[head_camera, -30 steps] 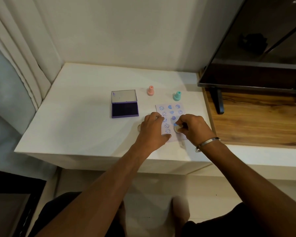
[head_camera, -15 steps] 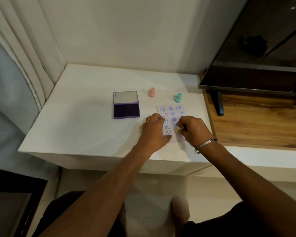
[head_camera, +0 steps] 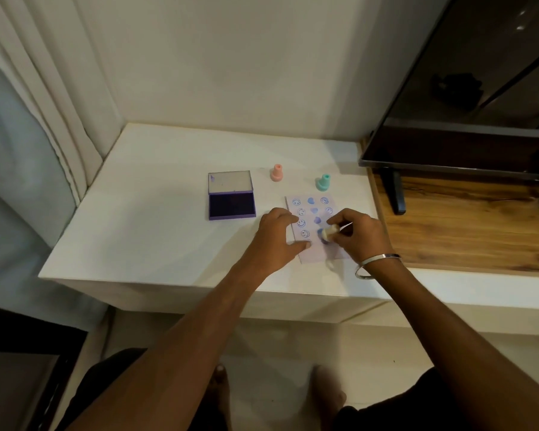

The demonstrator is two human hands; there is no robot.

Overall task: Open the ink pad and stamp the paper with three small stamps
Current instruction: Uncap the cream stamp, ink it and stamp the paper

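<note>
A small paper [head_camera: 319, 213] with rows of blue smiley and heart prints lies on the white table [head_camera: 156, 237]. My left hand [head_camera: 276, 239] rests flat on the paper's left edge, fingers spread. My right hand [head_camera: 360, 236] grips a cream stamp [head_camera: 329, 234], tilted, its inked face just above the paper beside a fresh blue print. The purple ink pad [head_camera: 232, 195] lies open to the left, lid folded back. A pink stamp [head_camera: 277, 172] and a teal stamp [head_camera: 323, 182] stand upright behind the paper.
A dark TV screen [head_camera: 467, 88] on a stand leg [head_camera: 394, 194] sits on a wooden surface [head_camera: 464, 225] to the right. A curtain [head_camera: 44, 104] hangs at the left. The table's front edge runs just below my wrists.
My right hand has lifted and tilted the cream stamp off the paper, leaving a new blue mark. My left hand stays on the paper.
</note>
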